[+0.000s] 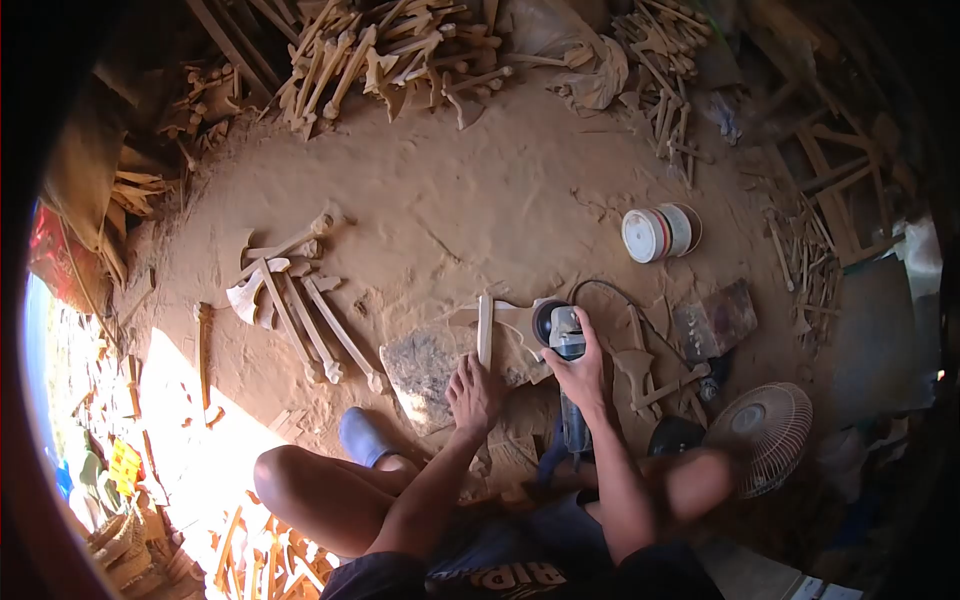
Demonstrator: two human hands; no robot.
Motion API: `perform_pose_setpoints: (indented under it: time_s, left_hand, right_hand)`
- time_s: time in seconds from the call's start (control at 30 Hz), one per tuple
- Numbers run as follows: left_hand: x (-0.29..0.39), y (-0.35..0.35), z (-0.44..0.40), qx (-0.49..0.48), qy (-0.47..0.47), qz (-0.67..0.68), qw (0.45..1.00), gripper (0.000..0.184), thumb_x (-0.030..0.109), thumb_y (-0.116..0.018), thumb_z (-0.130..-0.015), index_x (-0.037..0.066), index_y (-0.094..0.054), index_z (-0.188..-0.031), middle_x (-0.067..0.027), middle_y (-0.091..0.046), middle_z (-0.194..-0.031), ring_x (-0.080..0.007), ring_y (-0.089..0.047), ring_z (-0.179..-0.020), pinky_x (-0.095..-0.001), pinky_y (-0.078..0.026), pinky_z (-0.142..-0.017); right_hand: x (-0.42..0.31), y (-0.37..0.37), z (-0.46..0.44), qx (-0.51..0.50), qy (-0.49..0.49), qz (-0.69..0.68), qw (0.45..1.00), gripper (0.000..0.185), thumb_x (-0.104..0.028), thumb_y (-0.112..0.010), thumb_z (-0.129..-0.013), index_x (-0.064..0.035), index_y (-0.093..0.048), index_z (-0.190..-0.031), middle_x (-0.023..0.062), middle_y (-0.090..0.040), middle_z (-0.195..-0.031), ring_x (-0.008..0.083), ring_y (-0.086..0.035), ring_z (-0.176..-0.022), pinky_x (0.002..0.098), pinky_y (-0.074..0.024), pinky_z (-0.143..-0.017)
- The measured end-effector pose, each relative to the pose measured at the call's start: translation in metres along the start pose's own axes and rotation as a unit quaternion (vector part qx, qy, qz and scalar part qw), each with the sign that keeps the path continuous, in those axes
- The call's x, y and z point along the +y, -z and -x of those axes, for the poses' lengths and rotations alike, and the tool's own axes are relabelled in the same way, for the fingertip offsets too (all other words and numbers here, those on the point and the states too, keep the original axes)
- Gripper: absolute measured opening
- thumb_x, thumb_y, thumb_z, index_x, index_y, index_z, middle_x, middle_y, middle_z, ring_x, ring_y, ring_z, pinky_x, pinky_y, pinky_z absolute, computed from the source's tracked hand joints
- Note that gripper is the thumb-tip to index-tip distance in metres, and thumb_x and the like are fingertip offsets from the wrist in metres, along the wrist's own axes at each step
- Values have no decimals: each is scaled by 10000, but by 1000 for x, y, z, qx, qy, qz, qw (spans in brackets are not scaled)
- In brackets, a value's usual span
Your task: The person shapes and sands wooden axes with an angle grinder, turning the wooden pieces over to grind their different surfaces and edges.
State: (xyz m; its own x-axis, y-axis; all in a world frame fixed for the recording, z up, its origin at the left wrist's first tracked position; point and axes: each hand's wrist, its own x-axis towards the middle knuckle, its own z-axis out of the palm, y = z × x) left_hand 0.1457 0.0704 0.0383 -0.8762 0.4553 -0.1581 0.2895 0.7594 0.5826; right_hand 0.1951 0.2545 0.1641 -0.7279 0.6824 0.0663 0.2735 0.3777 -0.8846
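Steadying, it seems, the pale strip point(485, 332) over the stone slab point(416, 372), the left hand point(474, 398) meets its near end—whether closed, unclear. Apart from it, the right hand point(584, 372) clasps the angle grinder point(573, 420) near its head, probably for disc control.

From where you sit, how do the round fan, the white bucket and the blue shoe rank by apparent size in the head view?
Largest to smallest, as they look:
1. Round fan
2. White bucket, lying on its side
3. Blue shoe, judging by its visible part
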Motion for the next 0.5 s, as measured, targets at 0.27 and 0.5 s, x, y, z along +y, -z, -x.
perform_pose_setpoints:
  time_s: [0.27,0.5]
  left_hand:
    - [-1,-1,-5,-36,0,-23,999,818,363,-559,-990,40,-175,-1636,-142,-204,-1718,-434,-307,-1488,-576,-131,-1257]
    - [4,5,-5,-59,14,-27,998,830,337,-563,-985,30,-151,-1637,-107,-174,-1737,-417,-310,-1484,-574,-103,-1262]
  right_hand:
    - [4,-59,-20,-65,-69,85,992,864,-118,-809,-790,-38,-411,-1552,237,-601,-1437,340,-595,-1334,399,-462,-1120]
    - [4,-75,-26,-52,-35,149,987,893,-262,-827,-781,-181,-420,-1572,251,-698,-1252,452,-686,-1101,507,-559,-935]
